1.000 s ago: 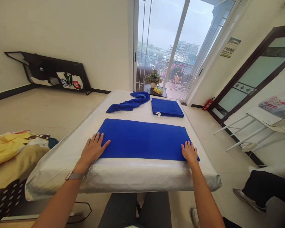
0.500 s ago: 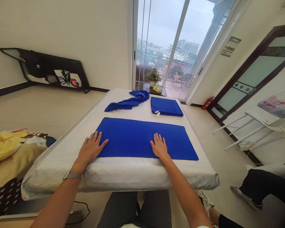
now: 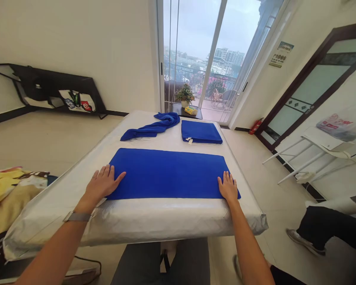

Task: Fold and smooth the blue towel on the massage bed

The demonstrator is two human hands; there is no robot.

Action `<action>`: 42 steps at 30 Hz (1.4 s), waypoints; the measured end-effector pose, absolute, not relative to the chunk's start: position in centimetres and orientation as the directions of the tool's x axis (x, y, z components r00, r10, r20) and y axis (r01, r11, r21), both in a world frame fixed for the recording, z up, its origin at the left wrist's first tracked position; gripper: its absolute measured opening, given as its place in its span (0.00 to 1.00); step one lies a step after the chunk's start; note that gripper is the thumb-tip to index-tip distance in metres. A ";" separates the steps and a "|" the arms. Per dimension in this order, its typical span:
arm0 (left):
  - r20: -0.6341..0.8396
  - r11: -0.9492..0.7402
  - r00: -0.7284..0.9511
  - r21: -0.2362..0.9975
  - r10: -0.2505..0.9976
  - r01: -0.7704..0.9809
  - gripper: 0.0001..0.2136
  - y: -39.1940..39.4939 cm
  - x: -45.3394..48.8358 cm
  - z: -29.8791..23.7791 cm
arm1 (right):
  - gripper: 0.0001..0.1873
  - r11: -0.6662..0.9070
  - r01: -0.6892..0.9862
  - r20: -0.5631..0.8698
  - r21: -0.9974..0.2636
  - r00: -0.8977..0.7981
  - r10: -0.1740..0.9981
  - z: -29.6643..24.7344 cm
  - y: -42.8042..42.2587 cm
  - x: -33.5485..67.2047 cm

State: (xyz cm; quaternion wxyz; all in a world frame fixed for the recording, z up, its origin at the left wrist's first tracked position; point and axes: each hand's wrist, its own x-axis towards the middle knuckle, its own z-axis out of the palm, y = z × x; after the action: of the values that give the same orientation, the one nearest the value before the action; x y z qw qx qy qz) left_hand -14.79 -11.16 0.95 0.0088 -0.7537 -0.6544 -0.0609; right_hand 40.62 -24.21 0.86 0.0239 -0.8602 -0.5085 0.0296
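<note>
Across the lower middle of the frame, a long, flat blue microfiber towel [image 3: 167, 174] lies on a plastic-wrapped mattress [image 3: 136, 221], its near edge just short of the mattress's front edge. The left hand [image 3: 102, 185] rests palm down over the towel's left end, and the right hand [image 3: 228, 188] rests palm down near its lower right corner. The fingers of both hands are open and spread flat, gripping nothing. A grey watch band [image 3: 77, 216] circles the left wrist.

Farther up the mattress, a twisted blue towel [image 3: 150, 126] lies at left, just beside a neatly folded blue towel [image 3: 201, 132] with a white tag. Beyond them, a potted plant [image 3: 185, 95] stands on a small dark table [image 3: 186, 111] by the glass balcony door [image 3: 195, 51]. At the right edge of the frame, a seated person's black-clad leg [image 3: 323, 227] ends in a grey shoe [image 3: 305, 242]. Patterned yellow bedding [image 3: 12, 194] lies at lower left.
</note>
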 end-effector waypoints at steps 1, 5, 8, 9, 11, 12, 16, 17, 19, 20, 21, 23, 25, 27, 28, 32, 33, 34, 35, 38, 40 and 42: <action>0.105 -0.130 0.122 0.064 0.987 0.989 0.44 -11.0 -13.1 1.6 | 0.39 -0.483 0.872 -0.022 -0.080 0.483 0.875 0.9 -24.2 40.5; 0.057 -0.375 0.371 0.132 0.927 0.917 0.44 -11.8 -2.9 3.1 | 0.39 -0.494 0.864 -0.023 -0.100 0.494 0.869 1.2 -24.1 40.3; 0.047 -0.541 0.543 0.194 0.838 0.818 0.41 -13.0 4.3 2.9 | 0.39 -0.494 0.863 -0.024 -0.106 0.495 0.869 1.2 -24.3 40.3; 0.055 -0.569 0.571 0.204 0.819 0.797 0.40 -13.3 6.0 2.6 | 0.39 -0.492 0.864 -0.018 -0.108 0.493 0.870 1.2 -24.3 40.3; 0.074 -0.593 0.592 0.209 0.803 0.778 0.40 -13.7 7.6 1.9 | 0.39 -0.489 0.865 -0.008 -0.112 0.492 0.871 1.2 -24.4 40.3; 0.075 -0.593 0.592 0.208 0.802 0.778 0.39 -13.7 7.6 1.5 | 0.39 -0.489 0.865 -0.006 -0.114 0.492 0.871 1.2 -24.4 40.3; 0.044 -0.556 0.557 0.172 0.829 0.813 0.38 -12.8 3.2 0.4 | 0.39 -0.493 0.862 -0.015 -0.116 0.495 0.869 1.2 -24.4 40.3; 0.033 -0.528 0.530 0.156 0.847 0.835 0.38 -12.4 1.2 0.2 | 0.39 -0.495 0.862 -0.016 -0.111 0.496 0.868 1.2 -24.4 40.3; 0.019 -0.447 0.448 0.122 0.894 0.886 0.38 -11.5 -3.4 0.0 | 0.39 -0.498 0.862 -0.017 -0.098 0.499 0.866 1.1 -24.4 40.3; 0.014 -0.393 0.394 0.106 0.919 0.914 0.38 -11.1 -5.7 -0.1 | 0.39 -0.498 0.863 -0.020 -0.091 0.498 0.867 1.1 -24.3 40.3; 0.015 -0.335 0.335 0.091 0.942 0.938 0.37 -10.7 -8.0 -0.2 | 0.39 -0.497 0.864 -0.025 -0.084 0.497 0.868 1.1 -24.3 40.2; 0.030 -0.222 0.221 0.069 0.975 0.973 0.37 -10.1 -11.9 -0.4 | 0.39 -0.498 0.865 -0.036 -0.066 0.497 0.867 1.1 -24.3 40.1; 0.048 -0.149 0.146 0.062 0.988 0.987 0.37 -9.8 -14.4 -0.6 | 0.39 -0.503 0.863 -0.054 -0.044 0.500 0.864 1.2 -24.2 40.2; 0.071 -0.119 0.114 0.066 0.991 0.991 0.39 -9.8 -15.3 -0.8 | 0.39 -0.509 0.860 -0.082 -0.028 0.505 0.859 1.4 -24.0 40.4; 0.086 -0.114 0.108 0.069 0.990 0.991 0.40 -9.9 -15.4 -0.9 | 0.39 -0.511 0.859 -0.103 -0.022 0.507 0.856 1.6 -23.9 40.6; 0.136 -0.125 0.113 0.088 0.984 0.988 0.43 -10.2 -14.6 -1.0 | 0.36 -0.514 0.857 -0.104 0.028 0.514 0.852 3.1 -22.9 39.6; 0.138 -0.127 0.113 0.096 0.984 0.987 0.43 -10.2 -14.5 -1.0 | 0.35 -0.500 0.865 -0.072 0.036 0.502 0.862 3.5 -22.4 38.6; 0.137 -0.124 0.109 0.105 0.985 0.987 0.43 -10.3 -14.4 -0.9 | 0.34 -0.475 0.880 -0.036 0.034 0.476 0.879 3.9 -21.9 37.2; 0.138 -0.118 0.102 0.113 0.985 0.987 0.43 -10.4 -14.3 -0.8 | 0.33 -0.433 0.901 -0.005 0.020 0.433 0.901 4.2 -21.2 35.5; 0.145 -0.109 0.090 0.128 0.985 0.986 0.43 -10.5 -14.3 -0.6 | 0.33 -0.229 0.971 0.026 -0.077 0.231 0.973 4.5 -18.7 29.1; 0.139 -0.107 0.089 0.131 0.986 0.986 0.43 -10.6 -14.3 -0.4 | 0.34 -0.089 0.986 0.020 -0.143 0.092 0.996 4.2 -17.0 25.1; 0.133 -0.116 0.099 0.125 0.986 0.985 0.42 -10.6 -14.3 -0.3 | 0.36 -0.013 0.982 0.001 -0.187 0.013 1.000 3.7 -15.5 22.6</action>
State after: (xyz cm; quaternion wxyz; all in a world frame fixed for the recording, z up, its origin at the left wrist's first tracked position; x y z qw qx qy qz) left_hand -14.31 -10.65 -0.34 -0.0020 -0.7414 -0.6648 -0.0916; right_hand 22.56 -15.46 3.72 0.0672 -0.7086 -0.6993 0.0657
